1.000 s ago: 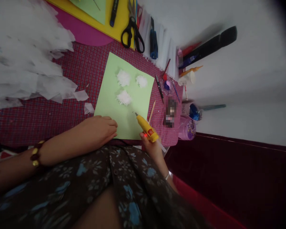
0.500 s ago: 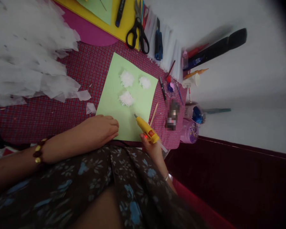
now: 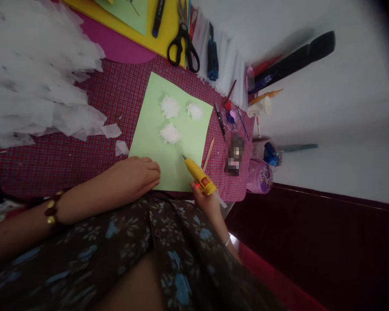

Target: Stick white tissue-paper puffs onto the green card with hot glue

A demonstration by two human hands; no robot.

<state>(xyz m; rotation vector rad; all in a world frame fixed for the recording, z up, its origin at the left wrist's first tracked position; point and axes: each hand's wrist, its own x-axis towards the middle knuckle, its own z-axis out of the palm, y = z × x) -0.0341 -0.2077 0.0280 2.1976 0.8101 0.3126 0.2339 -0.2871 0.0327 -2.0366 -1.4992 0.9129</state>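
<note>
My right hand (image 3: 204, 196) is closed round a yellow glue gun (image 3: 197, 173) with a small red light on. Its nozzle points up and left over the lower half of a light green sheet (image 3: 191, 138). On that sheet are three fluffy white paper tufts: one at the upper left (image 3: 169, 106), one at the upper right (image 3: 195, 111) and one below (image 3: 170, 133). My left hand (image 3: 144, 175) rests palm down on the sheet's lower left edge, its fingers together and partly curled; what lies under them, if anything, is hidden.
White paper pieces (image 3: 42, 77) cover the left side of the checked cloth (image 3: 116, 90). Black scissors (image 3: 183, 47), a blue cutter (image 3: 212, 58) and a marker (image 3: 158, 18) lie at the back. A pencil (image 3: 208, 154) lies beside the sheet; a purple cup (image 3: 259, 176) stands right.
The view has shifted slightly, so the sheet and tufts appear a little further left. Both hands and the glue gun keep nearly the same pose.
</note>
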